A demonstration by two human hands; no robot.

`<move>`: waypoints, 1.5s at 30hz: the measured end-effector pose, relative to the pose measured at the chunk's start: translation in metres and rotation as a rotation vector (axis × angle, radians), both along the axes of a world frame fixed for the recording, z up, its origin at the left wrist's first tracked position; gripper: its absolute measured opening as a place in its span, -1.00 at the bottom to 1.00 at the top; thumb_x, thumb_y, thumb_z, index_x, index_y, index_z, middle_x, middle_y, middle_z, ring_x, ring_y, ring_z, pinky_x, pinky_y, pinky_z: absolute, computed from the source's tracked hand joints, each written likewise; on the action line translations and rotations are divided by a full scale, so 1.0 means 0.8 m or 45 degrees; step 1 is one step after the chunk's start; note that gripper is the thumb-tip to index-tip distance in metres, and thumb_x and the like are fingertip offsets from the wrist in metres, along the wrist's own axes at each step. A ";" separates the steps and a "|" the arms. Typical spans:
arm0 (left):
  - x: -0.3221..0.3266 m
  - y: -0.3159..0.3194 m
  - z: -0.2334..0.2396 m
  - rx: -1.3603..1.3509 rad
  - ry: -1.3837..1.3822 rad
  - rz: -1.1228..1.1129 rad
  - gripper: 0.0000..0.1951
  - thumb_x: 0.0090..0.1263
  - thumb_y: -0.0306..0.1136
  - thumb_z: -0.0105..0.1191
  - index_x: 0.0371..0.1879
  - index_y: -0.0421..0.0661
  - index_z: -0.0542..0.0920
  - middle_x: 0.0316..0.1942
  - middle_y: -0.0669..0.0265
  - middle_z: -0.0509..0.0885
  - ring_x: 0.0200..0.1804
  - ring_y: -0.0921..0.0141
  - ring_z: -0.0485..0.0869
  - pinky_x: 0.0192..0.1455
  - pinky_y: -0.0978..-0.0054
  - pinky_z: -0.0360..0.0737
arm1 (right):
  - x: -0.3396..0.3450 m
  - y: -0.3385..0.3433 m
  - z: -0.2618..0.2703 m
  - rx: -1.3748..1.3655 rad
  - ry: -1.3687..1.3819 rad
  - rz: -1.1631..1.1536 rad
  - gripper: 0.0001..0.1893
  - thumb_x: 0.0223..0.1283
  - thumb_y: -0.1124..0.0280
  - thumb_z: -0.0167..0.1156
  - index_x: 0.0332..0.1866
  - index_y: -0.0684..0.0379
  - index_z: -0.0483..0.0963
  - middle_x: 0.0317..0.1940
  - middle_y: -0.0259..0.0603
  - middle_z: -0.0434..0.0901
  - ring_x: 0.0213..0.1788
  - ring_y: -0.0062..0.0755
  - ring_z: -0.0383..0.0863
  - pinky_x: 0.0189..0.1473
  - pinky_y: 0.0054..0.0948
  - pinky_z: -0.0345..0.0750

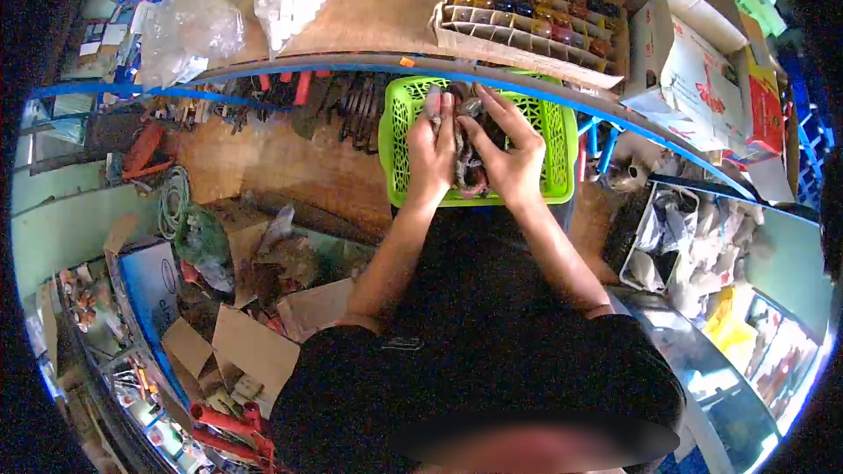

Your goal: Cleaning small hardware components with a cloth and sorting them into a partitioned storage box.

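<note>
A bright green plastic basket [386,155] with lattice walls sits in front of my body, its far side passing under the shelf edge. Both my hands are over it. Between them lies a tangled bundle of dark and greyish pieces [469,168], too blurred to name exactly. My left hand [431,155] grips the bundle's left side, fingers pointing away from me. From the right, my right hand [512,155] closes thumb and fingers on a small greyish piece at the bundle's far end. My hands hide part of the bundle and the basket floor.
A blue-edged shelf [369,64] crosses just beyond my hands. On it stand a divided cardboard box of coloured bulbs [533,10], a white carton [698,85] and clear plastic bags [197,29]. Open cardboard boxes [253,345] and a red metal frame [227,424] lie at left; a wire-rimmed tray [629,237] is at right.
</note>
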State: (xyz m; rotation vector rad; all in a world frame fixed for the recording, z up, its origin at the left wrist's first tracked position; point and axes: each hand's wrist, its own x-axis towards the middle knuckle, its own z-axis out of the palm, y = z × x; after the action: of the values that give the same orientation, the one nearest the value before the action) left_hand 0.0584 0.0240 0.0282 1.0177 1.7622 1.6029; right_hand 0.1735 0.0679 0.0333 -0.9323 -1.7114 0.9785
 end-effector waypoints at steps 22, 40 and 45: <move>-0.023 0.007 0.024 0.373 0.468 -0.436 -0.65 0.39 -0.44 0.25 0.16 -0.15 0.66 0.02 0.12 0.73 0.06 0.12 0.74 0.14 0.26 0.65 | 0.035 0.007 -0.006 -0.661 0.302 0.352 -0.74 0.41 0.43 0.37 0.09 0.30 0.59 -0.20 -0.19 0.77 -0.13 -0.56 0.69 -0.03 -0.48 0.61; -0.034 0.001 0.006 -0.080 0.215 0.062 -0.73 0.58 -0.21 0.20 -0.24 -0.15 0.81 -0.51 0.39 0.77 -0.41 0.56 0.69 -0.30 0.51 0.59 | 0.021 -0.020 0.002 -0.639 0.226 0.195 -0.87 0.41 0.51 0.35 -0.10 0.30 0.55 -0.29 -0.21 0.76 -0.25 -0.59 0.72 -0.19 -0.51 0.64; -0.045 0.000 0.014 0.328 -0.531 0.264 -0.70 0.69 -0.14 0.03 -0.01 -0.16 0.64 -0.13 0.30 0.78 -0.36 0.56 0.65 -0.31 0.58 0.57 | 0.030 -0.008 -0.008 -0.585 0.373 0.192 -0.88 0.45 0.51 0.30 -0.09 0.29 0.51 -0.34 -0.22 0.73 -0.34 -0.58 0.70 -0.25 -0.50 0.63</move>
State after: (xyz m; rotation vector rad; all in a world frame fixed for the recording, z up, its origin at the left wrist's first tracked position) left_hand 0.0224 0.0239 0.0398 0.5598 1.4375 2.0388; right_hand 0.1973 0.0615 0.0268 -0.8979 -1.3471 1.5706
